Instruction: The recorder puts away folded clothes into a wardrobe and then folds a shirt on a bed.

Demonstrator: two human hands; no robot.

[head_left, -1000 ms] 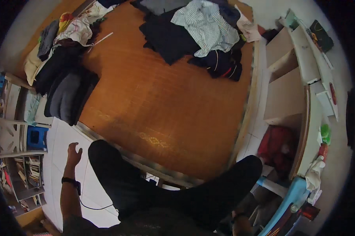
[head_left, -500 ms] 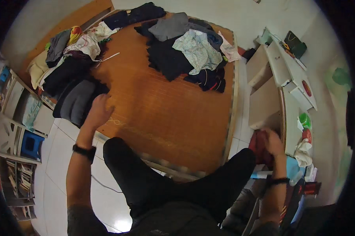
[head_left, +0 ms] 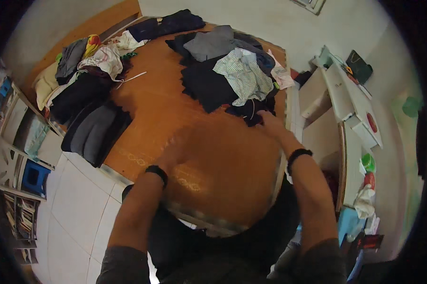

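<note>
My right hand [head_left: 271, 125] reaches the near right corner of a clothes heap, its fingers closed on a dark garment [head_left: 247, 110] with thin light trim. Just behind that garment lies a crumpled striped shirt [head_left: 244, 75], spread over black clothing [head_left: 201, 87]. A grey garment [head_left: 211, 43] tops the far side of the heap. My left hand [head_left: 176, 147] hovers low over the near middle of the brown mat [head_left: 213, 165], apart from any clothes; motion smears its fingers. Both wrists wear black bands.
Folded dark grey clothes [head_left: 97, 130] sit at the bed's left edge, beside a mixed pile with a white cloth [head_left: 102, 61]. Dark folded trousers [head_left: 180, 22] lie at the far edge. A white desk [head_left: 324, 137] stands close on the right; shelves with a blue stool [head_left: 35, 177] are at left.
My right hand has left the red item by the desk and come forward to the dark garment. My left hand has moved right, away from the folded grey clothes. My body leans farther forward.
</note>
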